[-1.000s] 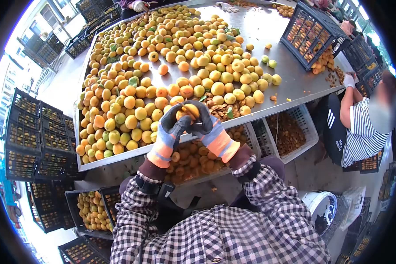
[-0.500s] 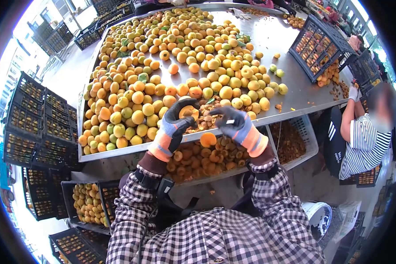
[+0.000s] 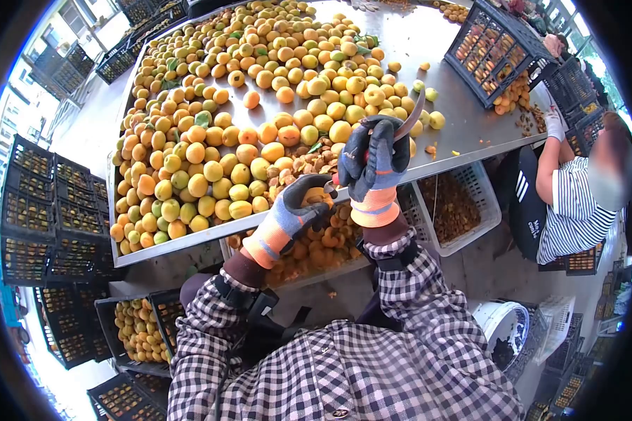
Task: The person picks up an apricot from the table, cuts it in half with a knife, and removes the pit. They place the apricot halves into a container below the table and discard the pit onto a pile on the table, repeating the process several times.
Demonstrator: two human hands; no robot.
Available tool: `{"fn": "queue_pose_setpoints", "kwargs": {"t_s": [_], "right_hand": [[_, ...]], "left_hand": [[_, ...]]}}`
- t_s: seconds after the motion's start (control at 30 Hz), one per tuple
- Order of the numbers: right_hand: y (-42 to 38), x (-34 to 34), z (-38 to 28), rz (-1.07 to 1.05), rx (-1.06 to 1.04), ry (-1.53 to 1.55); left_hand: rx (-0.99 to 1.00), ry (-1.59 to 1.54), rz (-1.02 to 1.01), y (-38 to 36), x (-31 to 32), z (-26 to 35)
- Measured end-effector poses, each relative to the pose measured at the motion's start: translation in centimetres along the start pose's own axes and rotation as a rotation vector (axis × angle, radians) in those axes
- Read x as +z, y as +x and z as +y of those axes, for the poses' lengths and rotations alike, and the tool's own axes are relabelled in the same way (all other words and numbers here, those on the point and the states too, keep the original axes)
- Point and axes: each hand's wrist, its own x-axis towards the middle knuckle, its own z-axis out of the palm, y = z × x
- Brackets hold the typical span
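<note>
Head camera looks steeply down (fisheye) over the table (image 3: 463, 133).

Fruit-processing workshop: steel sorting table (image 3: 463, 133) heaped with apricots (image 3: 260, 105), stacked black crates (image 3: 42, 210), seated co-worker (image 3: 576, 203) alongside.

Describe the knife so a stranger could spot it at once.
Start at the steel table heaped with apricots and go to its near edge, where two gloved hands work. The right hand is raised in a fist, and the knife is the thin curved grey blade above it, the only metal tool among round fruit.
</note>
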Motion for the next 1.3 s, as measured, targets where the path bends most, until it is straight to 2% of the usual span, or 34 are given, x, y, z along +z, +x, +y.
{"fn": "queue_pose_setpoints", "kwargs": {"t_s": [0.1,0.17,0.3,0.37,0.43,0.5,0.57,0.67,0.7,0.77,0.83,0.93,1.07,1.1,1.17,1.2,1.23,1.3], "right_hand": [[-0.4,0.2,0.5,-0.032,0.026,-0.038],[-0.6,0.1,0.8,-0.022,0.044,-0.042],[-1.3,0.0,1.7,-0.005,0.067,-0.074],[-1.6,-0.1,2.5,0.047,0.106,-0.080],[-1.6,-0.1,2.5,0.047,0.147,-0.082],[-1.3,0.1,2.6,0.158,0.201,-0.070],[-0.8,0.3,2.8,0.177,0.243,-0.079],[0.0,0.0,3.4,0.364,0.340,-0.017],[0.2,-0.1,3.7,0.360,0.340,-0.017],[0.8,-0.3,4.6,0.516,0.405,-0.018],[1.2,-0.4,5.4,0.539,0.414,-0.028],[2.0,0.4,5.7,0.822,0.572,-0.054],[2.7,-1.7,7.1,0.853,0.669,0.123],[3.0,-1.4,6.7,0.852,0.666,0.126],[3.5,-1.1,6.0,0.792,0.512,0.137],[3.6,-1.6,5.7,0.723,0.495,0.172],[3.6,-2.0,5.4,0.716,0.442,0.093],[3.7,-2.6,4.8,0.671,0.326,0.037]], "left_hand": [[0.112,0.174,0.043,0.5,-0.4,-1.1],[0.258,0.387,0.071,0.6,-0.7,-1.4],[0.273,0.346,0.083,0.5,-0.6,-2.1],[0.202,0.255,0.098,0.4,-0.5,-2.3],[0.224,0.322,0.095,0.3,-0.6,-2.1],[0.247,0.388,0.089,0.5,-0.8,-2.0],[0.345,0.560,0.106,0.8,-1.1,-2.1],[0.338,0.687,0.157,0.9,-1.0,-1.4],[0.341,0.687,0.159,1.0,-1.0,-1.5],[0.453,0.752,0.218,1.2,-1.3,-1.5],[0.449,0.787,0.236,1.1,-1.5,-1.3],[0.478,0.896,0.249,1.3,-2.0,-1.4],[0.554,1.013,0.214,1.9,-2.9,-1.3],[0.557,1.016,0.212,2.1,-3.0,-1.1],[0.355,1.002,0.271,2.2,-3.2,-0.9],[0.376,1.061,0.355,2.7,-3.5,-1.1],[0.376,1.064,0.353,2.9,-4.1,-1.3],[0.130,1.221,0.551,3.2,-4.8,-0.9]]}}
